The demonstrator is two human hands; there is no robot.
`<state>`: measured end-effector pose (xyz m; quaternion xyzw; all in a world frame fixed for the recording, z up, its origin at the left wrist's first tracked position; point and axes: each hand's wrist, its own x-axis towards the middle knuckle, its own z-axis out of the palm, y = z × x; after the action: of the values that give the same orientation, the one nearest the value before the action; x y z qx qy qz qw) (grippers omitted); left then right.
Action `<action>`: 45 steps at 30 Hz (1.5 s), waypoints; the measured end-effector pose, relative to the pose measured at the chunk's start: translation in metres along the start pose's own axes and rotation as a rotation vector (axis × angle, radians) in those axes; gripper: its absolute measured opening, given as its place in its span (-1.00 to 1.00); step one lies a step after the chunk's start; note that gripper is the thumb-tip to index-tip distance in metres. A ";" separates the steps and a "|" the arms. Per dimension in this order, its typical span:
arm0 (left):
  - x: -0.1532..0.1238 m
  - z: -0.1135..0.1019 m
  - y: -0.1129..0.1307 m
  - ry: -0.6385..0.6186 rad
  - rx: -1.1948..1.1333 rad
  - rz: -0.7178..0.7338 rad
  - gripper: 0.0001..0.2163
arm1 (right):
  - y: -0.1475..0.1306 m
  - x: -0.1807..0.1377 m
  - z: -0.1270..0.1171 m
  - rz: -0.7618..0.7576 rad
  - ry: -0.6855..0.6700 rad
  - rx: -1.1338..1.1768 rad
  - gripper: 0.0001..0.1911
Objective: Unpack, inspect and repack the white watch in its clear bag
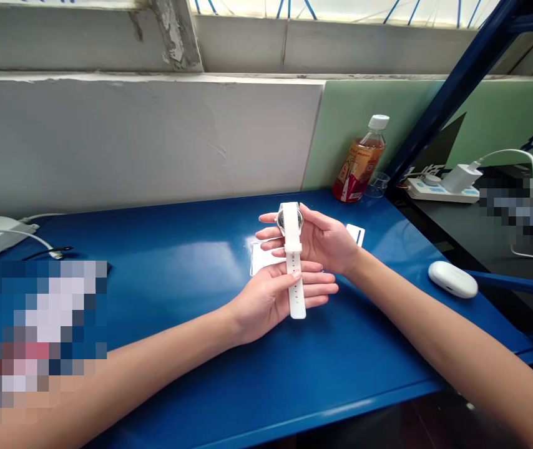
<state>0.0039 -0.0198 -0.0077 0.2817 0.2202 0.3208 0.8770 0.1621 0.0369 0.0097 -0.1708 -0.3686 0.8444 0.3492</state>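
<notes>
Got the white watch up off the desk, resting it on the spread right hand and thumb-pinning the strap with the left hand; can't tell if buckled yet.

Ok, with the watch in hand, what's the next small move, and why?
I'd probably ease the white strap off the round watch case with the left hand: it crosses the case, hiding its middle. The left thumb lies on the holed end; the right hand, behind, could steady it.

Bright light from the window; soft glare on the blue desk; left edge pixelated
</notes>
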 end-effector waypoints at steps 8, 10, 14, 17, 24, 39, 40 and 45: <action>-0.006 0.017 0.011 0.074 0.012 -0.056 -0.80 | -0.002 0.000 -0.001 -0.059 0.026 -0.010 -0.41; -0.007 0.020 0.013 0.074 0.007 -0.059 -0.80 | -0.002 0.000 -0.001 -0.077 0.037 -0.007 -0.42; -0.005 0.020 0.015 0.097 0.013 -0.061 -0.80 | -0.002 0.000 -0.001 -0.091 0.041 -0.011 -0.44; -0.002 0.017 0.016 0.120 0.029 -0.058 -0.80 | -0.003 0.000 -0.002 -0.099 0.025 -0.014 -0.44; 0.002 0.009 0.023 0.125 0.111 -0.065 -0.81 | -0.007 -0.002 -0.003 -0.134 0.049 -0.021 -0.46; 0.004 0.005 0.029 0.089 0.152 -0.079 -0.82 | -0.010 -0.003 -0.001 -0.179 0.102 -0.037 -0.49; 0.004 0.005 0.031 0.088 0.142 -0.075 -0.80 | -0.010 -0.002 -0.002 -0.220 0.143 -0.035 -0.52; 0.004 0.005 0.042 0.098 0.006 -0.059 -0.53 | -0.011 0.002 -0.010 -0.391 0.322 -0.005 -0.74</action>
<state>-0.0090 0.0075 0.0219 0.2618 0.2722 0.3078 0.8733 0.1718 0.0485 0.0112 -0.2296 -0.3361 0.7220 0.5595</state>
